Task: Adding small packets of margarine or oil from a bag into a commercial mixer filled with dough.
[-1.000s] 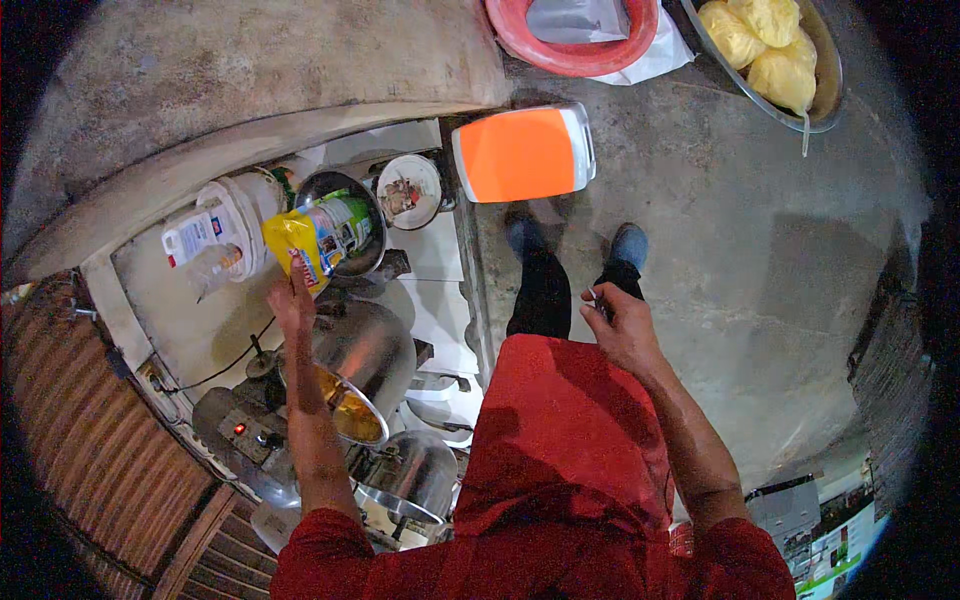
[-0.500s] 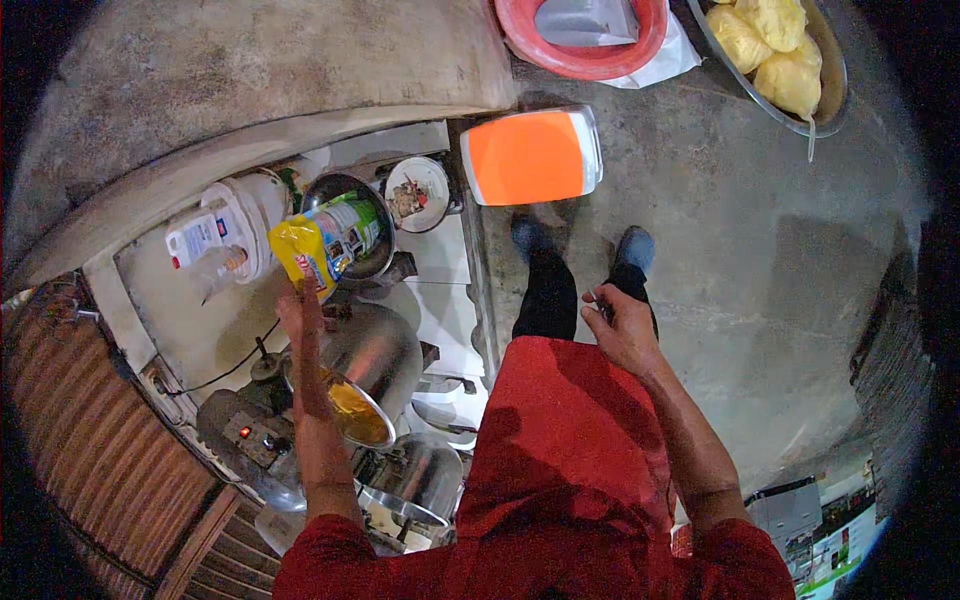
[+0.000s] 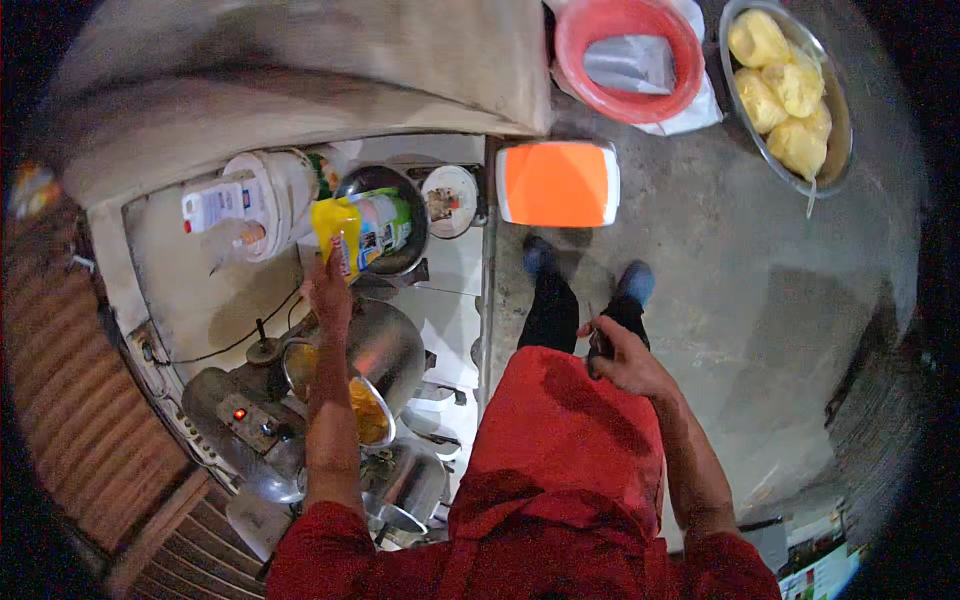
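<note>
My left hand [image 3: 328, 292] grips the lower end of a yellow, green and white packet [image 3: 372, 225], whose far end lies over a dark pan [image 3: 412, 258]. Below that hand and forearm are steel pots [image 3: 390, 345], one with yellow contents [image 3: 368, 415]. My right hand [image 3: 625, 355] is closed in front of the red apron [image 3: 555, 450], its fingers round a small dark object too hidden to name.
Left of the pan are white buckets [image 3: 268, 225] and a jug [image 3: 205, 205]; right, a small white tub [image 3: 445, 190]. An orange-topped container [image 3: 555, 180] sits beyond my feet, with a red basin [image 3: 685, 75] and oval steel bowl [image 3: 745, 130] holding several yellow bags behind.
The view has shifted, so the far objects sit lower and further right. My left hand still grips the packet; my right hand has dropped slightly toward the apron.
</note>
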`<state>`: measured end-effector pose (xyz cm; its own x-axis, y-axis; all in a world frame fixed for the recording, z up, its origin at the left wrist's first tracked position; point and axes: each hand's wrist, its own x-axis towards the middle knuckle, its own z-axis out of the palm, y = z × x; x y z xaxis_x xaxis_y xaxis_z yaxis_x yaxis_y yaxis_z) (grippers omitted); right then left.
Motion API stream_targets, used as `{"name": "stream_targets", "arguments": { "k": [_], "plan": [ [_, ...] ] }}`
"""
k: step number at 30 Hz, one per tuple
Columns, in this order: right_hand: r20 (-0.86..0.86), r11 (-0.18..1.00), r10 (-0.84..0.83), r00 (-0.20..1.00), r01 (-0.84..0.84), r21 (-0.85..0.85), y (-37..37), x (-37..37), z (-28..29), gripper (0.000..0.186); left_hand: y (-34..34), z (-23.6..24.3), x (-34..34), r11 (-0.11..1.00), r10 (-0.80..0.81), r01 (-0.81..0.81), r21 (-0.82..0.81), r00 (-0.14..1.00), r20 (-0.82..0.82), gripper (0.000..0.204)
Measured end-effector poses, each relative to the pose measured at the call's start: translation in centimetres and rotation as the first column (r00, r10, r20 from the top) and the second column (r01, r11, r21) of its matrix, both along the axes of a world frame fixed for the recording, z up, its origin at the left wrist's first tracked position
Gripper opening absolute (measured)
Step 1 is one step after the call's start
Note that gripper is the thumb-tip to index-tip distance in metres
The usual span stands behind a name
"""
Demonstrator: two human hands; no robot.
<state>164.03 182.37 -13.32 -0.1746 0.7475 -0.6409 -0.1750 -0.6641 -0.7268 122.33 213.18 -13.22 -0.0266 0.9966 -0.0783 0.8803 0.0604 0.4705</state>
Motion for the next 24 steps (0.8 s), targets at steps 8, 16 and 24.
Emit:
{"name": "stream_targets", "arguments": {
  "k": [8,16,24],
  "plan": [
    [0.537,0.698,-0.091,0.838,-0.332,0.635,13.5,-4.5,13.3,0.046,-2.5,13.0,2.6,0.868,-0.395,0.483,0.117,0.813,-0.428,0.015],
    [0.73,0.193,0.078,0.679,-0.729,0.657,22.7,-13.8,30.1,0.04,-12.7,31.9,5.7,0.788,-0.512,0.55,0.277,0.835,-0.201,0.024],
    [0.675,-0.038,0.335,0.657,-0.706,0.707,11.2,-12.3,44.9,0.03,-33.4,35.2,9.2,0.863,-0.196,-0.378,0.335,0.36,0.912,0.016]
  ]
}}
